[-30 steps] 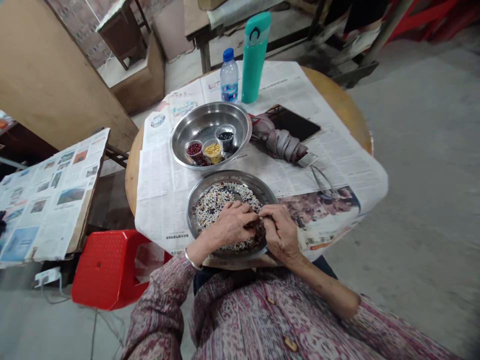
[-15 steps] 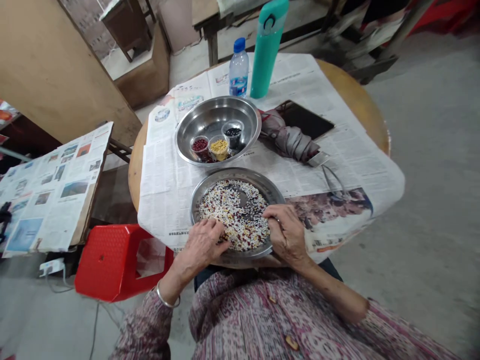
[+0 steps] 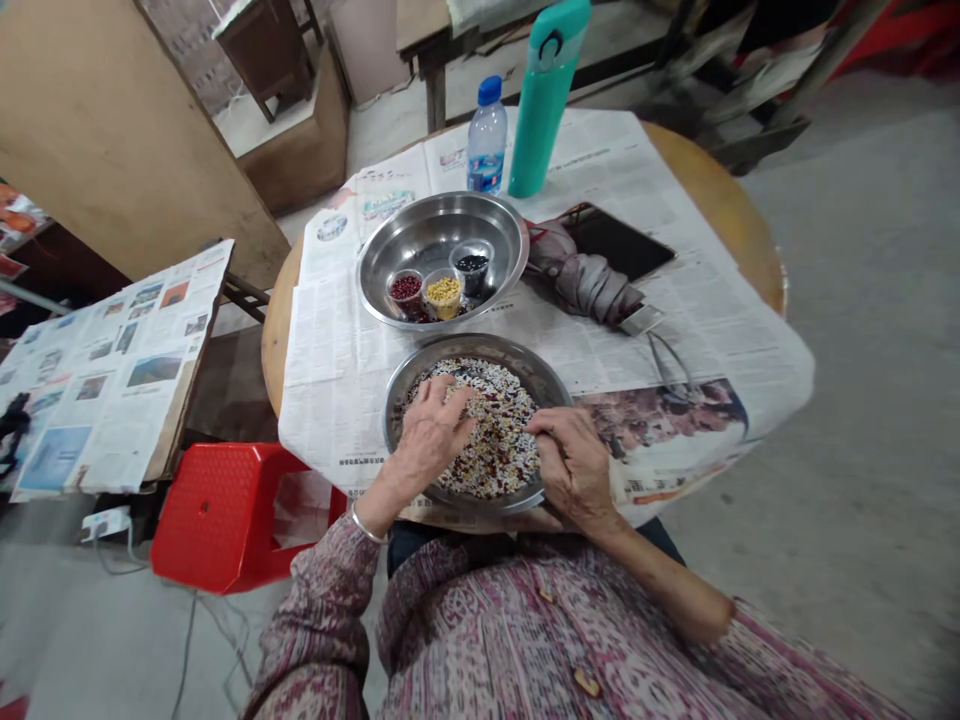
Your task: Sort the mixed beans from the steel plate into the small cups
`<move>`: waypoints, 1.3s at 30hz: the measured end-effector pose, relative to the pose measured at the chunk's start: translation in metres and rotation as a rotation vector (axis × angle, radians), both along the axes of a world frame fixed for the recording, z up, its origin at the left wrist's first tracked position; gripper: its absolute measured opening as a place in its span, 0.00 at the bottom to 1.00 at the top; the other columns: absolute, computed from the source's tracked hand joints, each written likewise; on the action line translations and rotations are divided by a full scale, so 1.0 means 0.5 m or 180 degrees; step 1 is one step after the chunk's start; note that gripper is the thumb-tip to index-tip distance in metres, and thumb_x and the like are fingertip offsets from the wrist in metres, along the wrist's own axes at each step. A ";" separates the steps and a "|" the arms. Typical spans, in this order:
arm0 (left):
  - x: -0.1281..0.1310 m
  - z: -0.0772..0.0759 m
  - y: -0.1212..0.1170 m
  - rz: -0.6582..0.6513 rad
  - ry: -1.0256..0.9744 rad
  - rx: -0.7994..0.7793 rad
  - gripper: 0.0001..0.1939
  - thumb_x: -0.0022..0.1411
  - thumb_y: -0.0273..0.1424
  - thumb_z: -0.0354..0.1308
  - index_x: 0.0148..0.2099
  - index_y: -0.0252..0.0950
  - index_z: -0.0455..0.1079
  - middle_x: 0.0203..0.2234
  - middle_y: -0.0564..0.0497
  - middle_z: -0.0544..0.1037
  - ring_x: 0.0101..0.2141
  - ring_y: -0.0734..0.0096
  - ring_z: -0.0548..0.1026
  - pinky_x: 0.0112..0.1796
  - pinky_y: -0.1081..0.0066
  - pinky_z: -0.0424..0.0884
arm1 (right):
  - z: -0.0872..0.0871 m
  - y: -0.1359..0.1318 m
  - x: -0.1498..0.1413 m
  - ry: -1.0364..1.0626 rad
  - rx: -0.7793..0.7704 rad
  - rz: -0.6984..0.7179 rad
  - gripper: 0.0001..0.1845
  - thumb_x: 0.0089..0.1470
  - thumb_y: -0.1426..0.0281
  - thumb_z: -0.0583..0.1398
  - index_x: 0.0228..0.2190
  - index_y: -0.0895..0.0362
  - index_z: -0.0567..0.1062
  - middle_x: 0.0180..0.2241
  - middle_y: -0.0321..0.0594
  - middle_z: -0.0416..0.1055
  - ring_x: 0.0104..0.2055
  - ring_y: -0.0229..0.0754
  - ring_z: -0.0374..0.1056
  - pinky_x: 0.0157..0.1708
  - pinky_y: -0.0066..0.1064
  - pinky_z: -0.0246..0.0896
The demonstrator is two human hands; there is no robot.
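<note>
A shallow metal basin [image 3: 396, 385] in front of me holds a mix of white grains and red, yellow and black beans [image 3: 487, 450]. Over the mix's left side is my left hand [image 3: 433, 430], its fingers apart and bent down at the grains. At the basin's right rim, my right hand [image 3: 574, 465] is closed, thumb and forefinger drawn together; what it holds is hidden. Behind stands a second metal basin [image 3: 397, 235] with three clear cups inside: red beans [image 3: 406, 288], yellow beans [image 3: 443, 292] and black beans [image 3: 473, 265]. Some loose dark beans lie beside them.
Newspaper [image 3: 322, 350] covers the round table. Beyond the basins stand a water bottle [image 3: 487, 140] and a teal flask [image 3: 546, 110]. A folded umbrella [image 3: 592, 285] and a dark tablet [image 3: 619, 240] lie at right. A red stool [image 3: 214, 510] is on the floor at left.
My left hand has moved up and away from me across the grains, from the basin's near left edge. My right hand has stayed at the rim.
</note>
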State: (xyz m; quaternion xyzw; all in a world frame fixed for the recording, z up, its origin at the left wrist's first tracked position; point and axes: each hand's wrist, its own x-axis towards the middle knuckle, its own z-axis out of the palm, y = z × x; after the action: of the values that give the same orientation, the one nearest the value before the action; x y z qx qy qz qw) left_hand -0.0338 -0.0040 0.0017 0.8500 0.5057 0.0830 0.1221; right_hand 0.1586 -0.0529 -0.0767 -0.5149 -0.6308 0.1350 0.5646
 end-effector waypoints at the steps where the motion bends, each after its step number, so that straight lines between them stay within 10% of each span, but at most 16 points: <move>1: -0.006 0.001 0.004 0.0153 0.0118 0.0078 0.22 0.67 0.38 0.63 0.60 0.40 0.66 0.60 0.42 0.66 0.59 0.51 0.66 0.57 0.51 0.71 | 0.001 0.000 0.000 0.0002 -0.0002 0.0004 0.11 0.59 0.78 0.56 0.33 0.52 0.75 0.34 0.38 0.75 0.40 0.45 0.70 0.43 0.40 0.66; 5: -0.037 0.013 -0.016 0.0543 0.0477 -0.0116 0.34 0.61 0.48 0.67 0.63 0.40 0.63 0.58 0.39 0.65 0.56 0.47 0.69 0.51 0.51 0.74 | 0.003 0.000 -0.001 0.0051 -0.0032 0.0006 0.11 0.58 0.78 0.56 0.32 0.51 0.75 0.34 0.39 0.76 0.40 0.46 0.71 0.43 0.42 0.67; 13: -0.009 0.006 -0.079 -0.0017 -0.0230 -0.0871 0.19 0.69 0.25 0.55 0.60 0.41 0.63 0.49 0.48 0.70 0.49 0.65 0.74 0.52 0.64 0.75 | 0.000 -0.003 0.001 0.0077 -0.0121 0.0022 0.10 0.58 0.77 0.56 0.32 0.51 0.75 0.34 0.39 0.76 0.41 0.47 0.71 0.44 0.43 0.66; 20: 0.068 -0.029 -0.011 -0.0728 0.0100 -0.0358 0.15 0.73 0.26 0.47 0.56 0.39 0.71 0.53 0.45 0.70 0.52 0.61 0.69 0.52 0.62 0.74 | -0.001 -0.001 0.000 0.0051 -0.0049 0.0012 0.10 0.59 0.77 0.56 0.33 0.51 0.74 0.34 0.39 0.75 0.40 0.46 0.70 0.43 0.42 0.66; 27: 0.013 -0.019 0.056 0.0165 0.0519 0.0149 0.17 0.73 0.26 0.50 0.59 0.40 0.71 0.58 0.42 0.69 0.55 0.53 0.67 0.52 0.54 0.73 | 0.004 0.000 -0.001 0.0132 -0.0086 -0.0002 0.11 0.57 0.78 0.56 0.32 0.51 0.75 0.34 0.39 0.75 0.40 0.46 0.71 0.43 0.42 0.67; 39: 0.000 -0.014 -0.089 -0.0622 0.0049 -0.0487 0.30 0.65 0.45 0.64 0.65 0.44 0.64 0.61 0.42 0.63 0.58 0.53 0.66 0.56 0.54 0.74 | 0.003 0.000 0.000 0.0083 -0.0018 -0.0022 0.10 0.59 0.77 0.56 0.33 0.51 0.75 0.34 0.38 0.76 0.39 0.46 0.71 0.43 0.42 0.66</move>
State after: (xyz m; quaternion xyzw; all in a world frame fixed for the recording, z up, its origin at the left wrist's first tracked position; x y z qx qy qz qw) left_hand -0.0338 -0.0486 -0.0054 0.8840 0.4262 0.0253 0.1903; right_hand 0.1587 -0.0531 -0.0754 -0.5168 -0.6212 0.1416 0.5718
